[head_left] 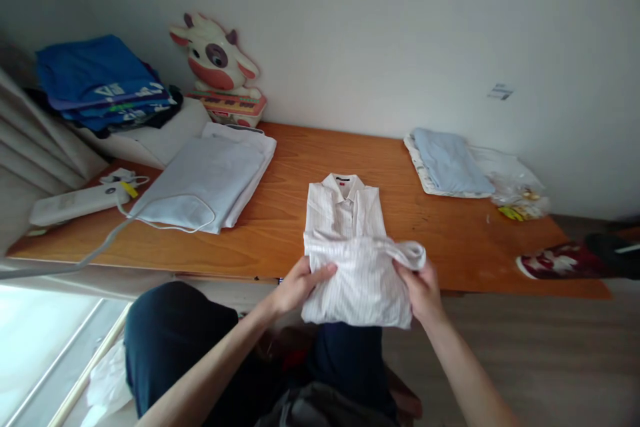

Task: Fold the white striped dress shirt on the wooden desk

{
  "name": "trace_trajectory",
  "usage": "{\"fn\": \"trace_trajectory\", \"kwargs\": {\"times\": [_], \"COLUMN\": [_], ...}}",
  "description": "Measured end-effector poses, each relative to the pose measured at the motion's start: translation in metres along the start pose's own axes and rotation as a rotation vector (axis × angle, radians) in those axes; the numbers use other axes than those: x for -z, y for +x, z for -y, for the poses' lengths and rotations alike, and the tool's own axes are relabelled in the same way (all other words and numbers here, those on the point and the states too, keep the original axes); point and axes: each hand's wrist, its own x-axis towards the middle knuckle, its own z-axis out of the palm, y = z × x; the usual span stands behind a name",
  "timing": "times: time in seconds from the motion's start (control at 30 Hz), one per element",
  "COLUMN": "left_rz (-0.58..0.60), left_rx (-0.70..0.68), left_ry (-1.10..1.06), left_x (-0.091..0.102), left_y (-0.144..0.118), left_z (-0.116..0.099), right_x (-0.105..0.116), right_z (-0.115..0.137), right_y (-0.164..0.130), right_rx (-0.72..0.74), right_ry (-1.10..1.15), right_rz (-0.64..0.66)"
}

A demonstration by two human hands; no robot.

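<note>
A white striped collared shirt [357,280] lies partly on the wooden table [280,207], its collar pointing toward the wall. Its lower part is folded up and hangs over the front edge. My left hand [300,285] grips the left side of the fold, thumb on top and fingers hidden beneath the cloth. On the right side, my right hand [420,285] pinches the folded cloth close to a loose rolled loop. The upper front with its buttons rests flat beyond both hands.
Left: folded light-blue cloth [205,173], a white cable [113,237], a white power strip [80,203], stacked blue clothes [100,83] and a cow toy keyboard [220,63]. Right: more folded clothes [450,163], a clear plastic bag [523,197] and a dark red tumbler [565,259] by the edge.
</note>
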Motion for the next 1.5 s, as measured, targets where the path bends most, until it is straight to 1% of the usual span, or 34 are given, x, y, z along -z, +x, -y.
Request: {"fn": "trace_trajectory", "kwargs": {"times": [0.1, 0.17, 0.2, 0.23, 0.27, 0.3, 0.37, 0.43, 0.47, 0.53, 0.57, 0.63, 0.7, 0.77, 0.83, 0.9, 0.97, 1.1, 1.2, 1.27, 1.4, 1.5], "left_rz": [-0.144, -0.205, -0.197, -0.172, -0.146, -0.133, -0.190, -0.299, -0.312, -0.357, -0.381, -0.440, -0.464, -0.478, -0.524, -0.596, -0.649, -0.650, -0.631, -0.628, -0.711, -0.791], "left_rx": [-0.092, -0.096, -0.074, -0.042, -0.011, 0.015, 0.061, 0.084, 0.077, 0.022, -0.012, -0.050, -0.053, -0.061, -0.131, -0.229, -0.275, -0.232, -0.250, -0.260, -0.287, -0.283], "left_ry": [0.001, -0.035, -0.066, -0.105, -0.139, -0.162, -0.142, -0.025, 0.047, 0.219, 0.319, 0.499, 0.585, 0.586, 0.625, 0.721, 0.802, 0.821, 0.815, 0.815, 0.847, 0.867], "left_x": [0.016, 0.028, 0.033, 0.037, 0.040, 0.041, 0.041, 0.035, 0.031, 0.021, 0.016, 0.006, -0.001, -0.006, -0.011, -0.017, -0.023, -0.028, -0.025, -0.024, -0.030, -0.036], "left_y": [0.082, 0.128, 0.144, 0.155, 0.159, 0.157, 0.137, 0.105, 0.088, 0.059, 0.049, 0.037, 0.035, 0.037, 0.036, 0.032, 0.026, 0.017, 0.015, 0.015, 0.018, 0.023], "left_z": [-0.030, -0.044, -0.048, -0.050, -0.050, -0.047, -0.035, -0.019, -0.011, 0.001, 0.006, 0.011, 0.013, 0.015, 0.019, 0.023, 0.028, 0.035, 0.037, 0.036, 0.039, 0.045], "right_x": [-0.028, -0.044, -0.050, -0.056, -0.060, -0.064, -0.068, -0.070, -0.071, -0.073, -0.074, -0.074, -0.074, -0.074, -0.073, -0.073, -0.072, -0.073, -0.076, -0.080, -0.088, -0.090], "right_z": [0.012, 0.009, 0.004, -0.002, -0.010, -0.019, -0.036, -0.051, -0.056, -0.063, -0.065, -0.067, -0.067, -0.066, -0.066, -0.067, -0.068, -0.067, -0.062, -0.059, -0.056, -0.056], "right_y": [0.106, 0.169, 0.195, 0.215, 0.229, 0.238, 0.244, 0.244, 0.243, 0.242, 0.243, 0.245, 0.246, 0.246, 0.245, 0.244, 0.244, 0.243, 0.237, 0.231, 0.221, 0.219], "right_rx": [0.100, 0.159, 0.167, 0.171, 0.171, 0.171, 0.173, 0.183, 0.194, 0.226, 0.239, 0.245, 0.235, 0.233, 0.245, 0.260, 0.268, 0.267, 0.264, 0.273, 0.374, 0.376], "right_ry": [-0.057, -0.190, -0.267, -0.308, -0.343, -0.362, -0.380, -0.405, -0.422, -0.466, -0.488, -0.510, -0.507, -0.498, -0.502, -0.522, -0.563, -0.629, -0.650, -0.719, -0.921, -0.947], "right_rz": [-0.041, -0.058, -0.058, -0.053, -0.048, -0.043, -0.050, -0.072, -0.084, -0.099, -0.103, -0.108, -0.111, -0.113, -0.112, -0.114, -0.117, -0.115, -0.133, -0.166, -0.185, -0.179]}}
